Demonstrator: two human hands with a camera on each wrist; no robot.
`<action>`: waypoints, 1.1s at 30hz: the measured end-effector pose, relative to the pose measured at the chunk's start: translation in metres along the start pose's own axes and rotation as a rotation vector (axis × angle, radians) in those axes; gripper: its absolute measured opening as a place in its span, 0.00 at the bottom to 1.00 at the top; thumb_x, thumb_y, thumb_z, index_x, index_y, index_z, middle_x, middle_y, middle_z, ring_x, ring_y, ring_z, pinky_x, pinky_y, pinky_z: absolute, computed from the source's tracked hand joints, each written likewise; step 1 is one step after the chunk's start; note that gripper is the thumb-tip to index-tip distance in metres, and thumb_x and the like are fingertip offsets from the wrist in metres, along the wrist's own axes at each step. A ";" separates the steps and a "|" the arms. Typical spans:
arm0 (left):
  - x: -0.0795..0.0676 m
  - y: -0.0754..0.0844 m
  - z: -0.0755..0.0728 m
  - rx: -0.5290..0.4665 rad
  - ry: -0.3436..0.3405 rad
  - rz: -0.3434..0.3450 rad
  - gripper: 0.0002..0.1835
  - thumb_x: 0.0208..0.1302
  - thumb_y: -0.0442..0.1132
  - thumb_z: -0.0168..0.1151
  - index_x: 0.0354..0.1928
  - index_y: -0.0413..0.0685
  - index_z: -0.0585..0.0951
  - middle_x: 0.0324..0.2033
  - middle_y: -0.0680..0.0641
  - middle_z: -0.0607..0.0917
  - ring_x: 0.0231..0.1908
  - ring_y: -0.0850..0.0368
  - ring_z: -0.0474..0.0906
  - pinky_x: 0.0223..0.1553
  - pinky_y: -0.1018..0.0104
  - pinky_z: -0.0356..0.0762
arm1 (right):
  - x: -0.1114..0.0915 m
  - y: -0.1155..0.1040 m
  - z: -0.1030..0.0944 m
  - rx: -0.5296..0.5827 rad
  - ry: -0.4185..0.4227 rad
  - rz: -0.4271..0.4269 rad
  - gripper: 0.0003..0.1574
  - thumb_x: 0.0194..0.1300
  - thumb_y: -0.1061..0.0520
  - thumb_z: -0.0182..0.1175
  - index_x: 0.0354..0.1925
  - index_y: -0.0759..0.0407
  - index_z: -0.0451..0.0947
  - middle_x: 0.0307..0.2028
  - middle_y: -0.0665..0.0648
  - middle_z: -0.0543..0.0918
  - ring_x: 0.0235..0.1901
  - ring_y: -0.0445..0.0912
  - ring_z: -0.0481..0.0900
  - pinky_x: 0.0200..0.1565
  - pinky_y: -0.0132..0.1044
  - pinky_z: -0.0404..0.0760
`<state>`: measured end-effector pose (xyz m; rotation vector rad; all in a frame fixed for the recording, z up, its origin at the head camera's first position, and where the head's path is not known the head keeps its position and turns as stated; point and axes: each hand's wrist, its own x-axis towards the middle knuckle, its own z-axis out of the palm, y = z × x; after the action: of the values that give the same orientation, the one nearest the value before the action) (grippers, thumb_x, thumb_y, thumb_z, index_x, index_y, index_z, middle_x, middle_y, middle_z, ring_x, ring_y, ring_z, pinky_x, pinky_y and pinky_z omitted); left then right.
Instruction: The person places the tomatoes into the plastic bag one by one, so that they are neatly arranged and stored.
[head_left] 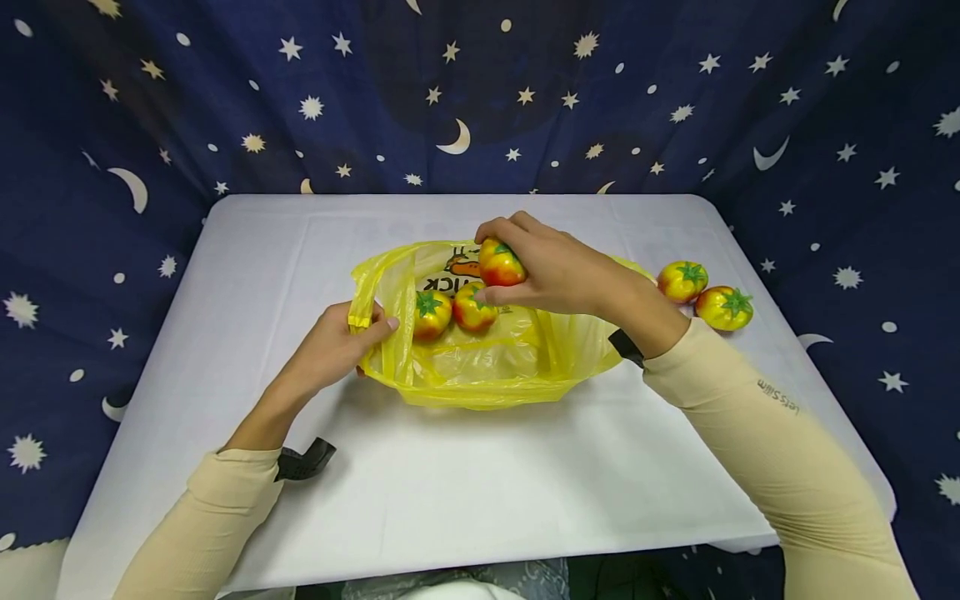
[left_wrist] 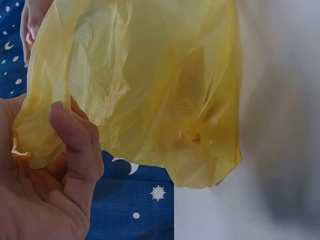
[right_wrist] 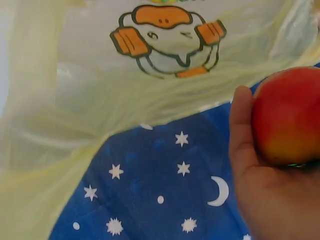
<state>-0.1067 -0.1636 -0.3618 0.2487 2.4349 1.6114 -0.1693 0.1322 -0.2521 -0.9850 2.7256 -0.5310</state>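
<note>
A yellow plastic bag (head_left: pixel 487 392) lies with its mouth spread wide in the middle of the table. My left hand (head_left: pixel 341 342) pinches the bag's left edge between thumb and fingers, and the left wrist view shows the thin film (left_wrist: pixel 150 75) hanging from that grip. Over the bag's opening, my right hand (head_left: pixel 558 271) grips a red and yellow tomato (head_left: pixel 501 262) with a green top. In the right wrist view this tomato (right_wrist: pixel 290 115) sits against the palm and a finger. Two similar tomatoes, one left (head_left: pixel 431 317) and one right (head_left: pixel 471 310), rest inside the bag.
To the right of the bag, beside my right forearm, two more tomatoes, a rear one (head_left: pixel 682 281) and a front one (head_left: pixel 724 308), sit on the white-covered table (head_left: pixel 465 483). A dark blue curtain (head_left: pixel 480 92) with stars and moons surrounds the table's back and sides.
</note>
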 end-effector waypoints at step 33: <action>0.001 0.003 0.001 -0.003 0.001 -0.011 0.13 0.73 0.45 0.60 0.38 0.40 0.78 0.24 0.44 0.81 0.19 0.51 0.76 0.20 0.55 0.79 | 0.033 0.053 0.059 -0.166 -0.214 0.277 0.53 0.58 0.40 0.75 0.72 0.52 0.60 0.69 0.67 0.64 0.59 0.59 0.73 0.64 0.57 0.70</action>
<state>-0.1067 -0.1611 -0.3594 0.2335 2.4305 1.6109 -0.2071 0.1334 -0.3286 -0.6380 2.6788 -0.1432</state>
